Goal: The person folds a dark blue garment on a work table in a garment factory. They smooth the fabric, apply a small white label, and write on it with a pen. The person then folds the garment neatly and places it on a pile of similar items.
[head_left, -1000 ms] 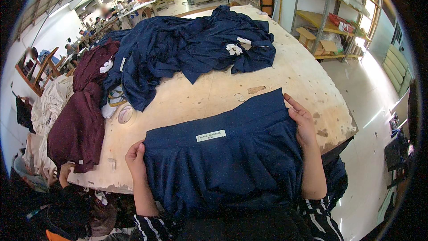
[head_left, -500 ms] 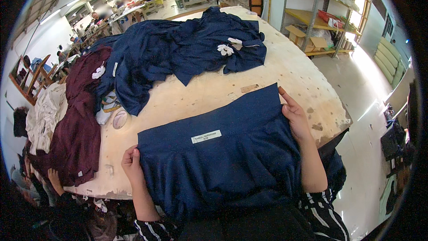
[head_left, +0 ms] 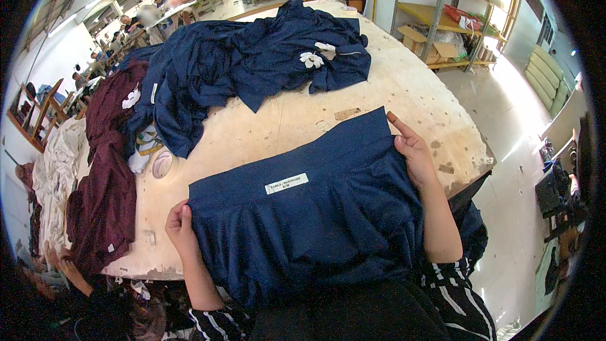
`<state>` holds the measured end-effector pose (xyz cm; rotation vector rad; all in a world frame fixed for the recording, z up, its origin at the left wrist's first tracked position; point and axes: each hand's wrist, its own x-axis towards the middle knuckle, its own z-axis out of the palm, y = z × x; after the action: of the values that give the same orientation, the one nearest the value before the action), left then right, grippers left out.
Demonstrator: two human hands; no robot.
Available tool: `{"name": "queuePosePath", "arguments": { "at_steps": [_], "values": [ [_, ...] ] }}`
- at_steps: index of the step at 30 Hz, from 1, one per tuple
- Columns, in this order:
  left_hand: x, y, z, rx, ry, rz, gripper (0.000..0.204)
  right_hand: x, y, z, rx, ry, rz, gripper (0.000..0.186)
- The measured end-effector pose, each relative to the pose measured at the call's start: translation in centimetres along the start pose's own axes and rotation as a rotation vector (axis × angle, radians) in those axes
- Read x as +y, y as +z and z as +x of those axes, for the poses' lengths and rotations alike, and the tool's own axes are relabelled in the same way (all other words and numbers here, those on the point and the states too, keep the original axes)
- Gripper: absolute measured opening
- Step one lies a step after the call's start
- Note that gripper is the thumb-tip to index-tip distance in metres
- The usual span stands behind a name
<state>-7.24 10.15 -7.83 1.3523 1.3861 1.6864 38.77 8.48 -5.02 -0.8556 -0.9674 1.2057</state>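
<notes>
A navy blue garment is stretched between my two hands over the near side of the table, its wide waistband edge uppermost. A small white label sits on the band near the middle. My left hand pinches the garment's left side just below the band's corner. On the other side, my right hand grips the right edge, thumb in front and index finger pointing up along it. Loose folds hang from the band toward my lap.
A heap of navy clothes with white flower pieces covers the table's far side. Maroon cloth and white cloth lie at left, beside a tape roll. A co-worker's hand touches the maroon cloth. Shelves stand at right.
The view has shifted slightly, so table and clothes appear a little higher and further left. Both hands keep their hold on the navy garment. The co-worker's hand at lower left has moved down.
</notes>
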Motion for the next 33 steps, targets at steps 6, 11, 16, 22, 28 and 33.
{"name": "queuePosePath", "arguments": {
  "at_steps": [6,11,16,22,28,33],
  "values": [
    [-0.3,-0.2,0.0,-0.019,-0.019,0.029,0.020,-0.2,0.6,0.1,0.040,-0.008,0.046,0.058],
    [0.1,0.4,0.1,-0.083,-0.096,-0.011,0.017,-0.5,-0.1,-0.1,-0.002,0.072,0.010,0.052],
    [4.6,-3.8,1.5,-0.807,-0.202,0.041,0.021,-5.8,1.3,-0.2,-0.561,0.262,-0.535,0.024],
    [10.9,1.8,10.3,-0.223,0.375,0.339,0.014,-10.8,4.9,9.9,0.308,-0.704,-1.165,0.019],
    [8.1,0.3,8.3,-0.167,0.667,0.413,0.015,-6.8,4.4,9.1,0.169,-1.233,-1.176,0.025],
    [0.5,-0.6,3.7,-0.476,0.528,0.734,0.017,-0.1,-0.9,4.9,-0.266,-0.317,-1.440,0.030]
  ]
}}
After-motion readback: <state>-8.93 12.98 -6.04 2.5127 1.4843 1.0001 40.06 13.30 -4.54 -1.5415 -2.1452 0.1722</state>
